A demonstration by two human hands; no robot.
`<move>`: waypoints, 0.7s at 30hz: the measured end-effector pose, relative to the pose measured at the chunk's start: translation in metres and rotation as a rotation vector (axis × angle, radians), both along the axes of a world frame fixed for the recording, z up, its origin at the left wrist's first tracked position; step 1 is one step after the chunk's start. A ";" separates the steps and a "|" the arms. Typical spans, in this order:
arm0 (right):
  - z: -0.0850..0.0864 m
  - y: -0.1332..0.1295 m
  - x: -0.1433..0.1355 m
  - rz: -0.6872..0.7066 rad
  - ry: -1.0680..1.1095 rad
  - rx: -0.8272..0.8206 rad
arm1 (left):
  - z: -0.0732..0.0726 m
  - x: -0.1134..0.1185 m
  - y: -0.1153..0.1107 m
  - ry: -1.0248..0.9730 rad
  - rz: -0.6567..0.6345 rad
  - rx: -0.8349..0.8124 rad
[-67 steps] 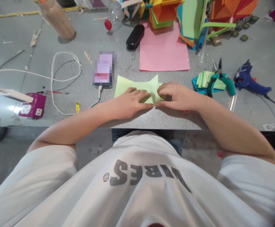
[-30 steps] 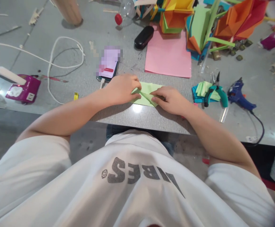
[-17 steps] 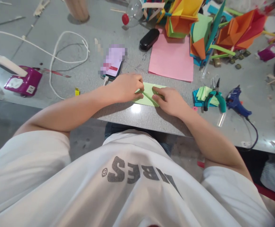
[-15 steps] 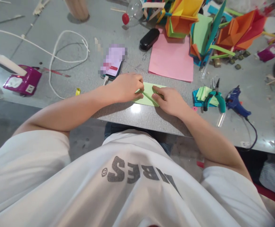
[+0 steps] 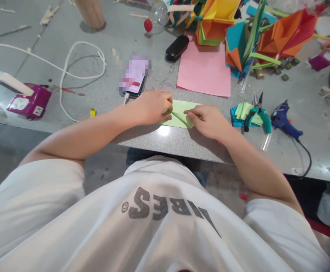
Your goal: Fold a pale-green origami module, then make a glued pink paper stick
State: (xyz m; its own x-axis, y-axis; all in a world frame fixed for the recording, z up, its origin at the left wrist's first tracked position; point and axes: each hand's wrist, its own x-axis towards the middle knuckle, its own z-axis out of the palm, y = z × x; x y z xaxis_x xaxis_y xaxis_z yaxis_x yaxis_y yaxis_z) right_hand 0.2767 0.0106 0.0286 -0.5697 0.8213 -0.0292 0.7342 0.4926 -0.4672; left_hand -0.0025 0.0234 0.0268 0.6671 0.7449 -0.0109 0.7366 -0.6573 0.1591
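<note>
Head view. The green paper (image 5: 182,107) lies on the gray table (image 5: 182,142) near its front edge, directly before the person and between the two hands. A slanting fold runs across it, from the left fingertips toward the right thumb. The left hand (image 5: 155,107), its fingers curled, pinches the paper's left part between thumb and fingertips, the palm hidden from above. The right hand (image 5: 208,119) grips the right end of the fold between thumb and index finger, the other fingers tucked under. Beyond the left wrist rests a phone (image 5: 136,73), its screen lit, with a white cable (image 5: 126,98) attached at the near end. Beyond the green paper, well apart from the hands, lie pink sheets (image 5: 204,71) with a black case (image 5: 177,48) just beside them. To the right of the right hand, pliers with teal handles (image 5: 265,120) rest partly over small blue and green papers (image 5: 242,110); a blue glue gun (image 5: 284,119) lies just beside the pliers.
</note>
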 end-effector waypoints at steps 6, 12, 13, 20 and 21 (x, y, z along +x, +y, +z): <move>-0.005 0.005 0.009 -0.066 0.063 -0.043 | -0.005 -0.002 0.000 -0.038 -0.004 0.024; -0.004 0.007 0.005 -0.114 0.050 -0.101 | -0.006 0.005 -0.008 0.001 -0.073 0.053; -0.004 0.007 0.004 -0.123 0.045 -0.106 | -0.006 0.007 -0.010 -0.009 -0.096 0.059; -0.008 0.006 0.006 -0.082 0.061 -0.080 | -0.005 0.011 -0.018 -0.008 -0.303 0.067; -0.009 0.007 0.006 -0.083 0.061 -0.084 | -0.005 0.010 -0.017 0.003 -0.320 0.065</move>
State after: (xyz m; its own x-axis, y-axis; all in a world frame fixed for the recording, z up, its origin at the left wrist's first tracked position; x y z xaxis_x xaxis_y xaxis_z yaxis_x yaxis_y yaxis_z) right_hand 0.2826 0.0173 0.0194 -0.5028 0.8618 -0.0677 0.7399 0.3886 -0.5491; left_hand 0.0071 0.0065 0.0219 0.8676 0.4964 0.0278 0.4911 -0.8644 0.1075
